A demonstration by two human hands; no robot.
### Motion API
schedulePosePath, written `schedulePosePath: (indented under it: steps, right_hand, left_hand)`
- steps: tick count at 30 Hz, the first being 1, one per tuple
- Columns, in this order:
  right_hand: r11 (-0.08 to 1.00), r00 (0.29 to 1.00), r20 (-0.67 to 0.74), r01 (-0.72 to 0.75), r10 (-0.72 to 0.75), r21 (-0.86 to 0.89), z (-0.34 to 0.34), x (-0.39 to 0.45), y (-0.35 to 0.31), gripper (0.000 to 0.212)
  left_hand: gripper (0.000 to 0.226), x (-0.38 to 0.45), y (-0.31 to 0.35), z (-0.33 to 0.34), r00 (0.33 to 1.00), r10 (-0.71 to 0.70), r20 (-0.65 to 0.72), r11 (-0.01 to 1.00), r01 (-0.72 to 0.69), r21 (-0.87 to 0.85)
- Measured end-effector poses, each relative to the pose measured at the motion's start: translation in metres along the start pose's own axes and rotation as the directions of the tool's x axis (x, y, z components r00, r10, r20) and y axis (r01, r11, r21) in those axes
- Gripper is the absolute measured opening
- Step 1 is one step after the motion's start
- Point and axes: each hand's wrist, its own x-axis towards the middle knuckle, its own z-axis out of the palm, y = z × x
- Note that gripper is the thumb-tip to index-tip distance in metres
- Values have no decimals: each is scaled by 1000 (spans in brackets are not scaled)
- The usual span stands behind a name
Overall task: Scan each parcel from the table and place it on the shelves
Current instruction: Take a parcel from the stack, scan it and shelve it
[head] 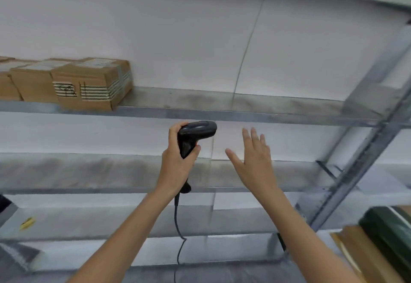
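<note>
Left hand [178, 162] around scanner [195, 133]

- shelves [222, 113]: bare grey metal, dull sheen, smudged
- upright post [364, 149]: same metal, matt
- parcels [89, 82]: brown cardboard, matt; white paper labels
- scanner [195, 133]: black plastic, slight gloss on top
- scanner cable [176, 220]: black, smooth
- back panel [155, 26]: white, matt, smooth
- dark green item [389, 233]: glossy

Single head-worn view, wide-angle. Faces forward, close to the metal shelves [244, 113]. Both forearms enter from the bottom edge.
</note>
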Motion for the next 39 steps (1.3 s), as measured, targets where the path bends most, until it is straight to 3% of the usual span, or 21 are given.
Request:
schedulePosePath:
  steps: [13,23,39]
  right_hand:
    - [969,970,-109,-227,216,-96,-73,-55,116,79]
    - [922,916,-175,-378,360,-81,-129,-93,235,80]
    - [686,682,-199,-725,704,-55,-197,-235,458,79]
  left_hand:
    - [63,-34,49,124,956,80,281,996,-64,-66]
    - [64,-64,95,260,887,144,440,988,-102,-117]
    - [67,-180,137,512,713,139,688,969,45,-242]
